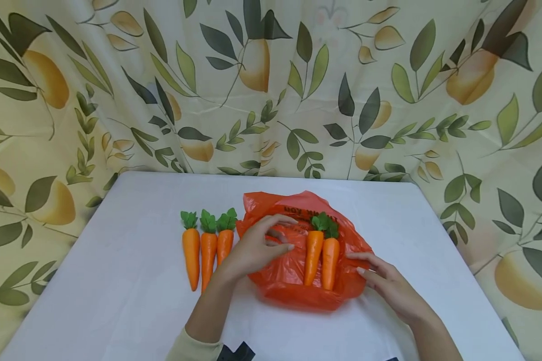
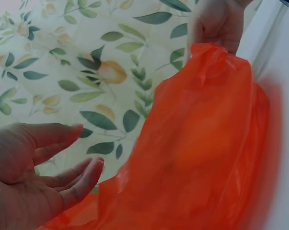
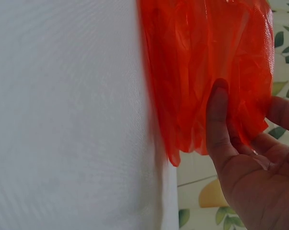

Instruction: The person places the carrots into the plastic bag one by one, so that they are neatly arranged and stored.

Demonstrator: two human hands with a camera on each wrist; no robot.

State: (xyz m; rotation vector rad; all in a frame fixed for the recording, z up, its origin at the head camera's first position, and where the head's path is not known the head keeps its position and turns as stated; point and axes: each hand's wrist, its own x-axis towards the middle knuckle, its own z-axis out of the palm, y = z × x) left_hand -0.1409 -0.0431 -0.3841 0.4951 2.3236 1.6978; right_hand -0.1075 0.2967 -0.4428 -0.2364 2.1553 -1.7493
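Note:
A red plastic bag (image 1: 275, 271) lies spread on the table with its mouth up. Two toy carrots (image 1: 313, 255) with green tops rest side by side in it. Over the bag's left part hovers my left hand (image 1: 257, 248), fingers loosely bent and apart from the carrots. In the left wrist view that hand (image 2: 39, 177) holds nothing. My right hand (image 1: 390, 286) pinches the bag's right edge; in the right wrist view the thumb (image 3: 218, 120) lies on the outer side of the plastic, the other fingers partly hidden behind it.
Left of the bag, three more carrots (image 1: 191, 258) lie in a row on the white table (image 1: 126, 260); my left arm covers the lower parts of two. A leaf-and-fruit patterned curtain (image 1: 262, 125) hangs behind the table and along its sides.

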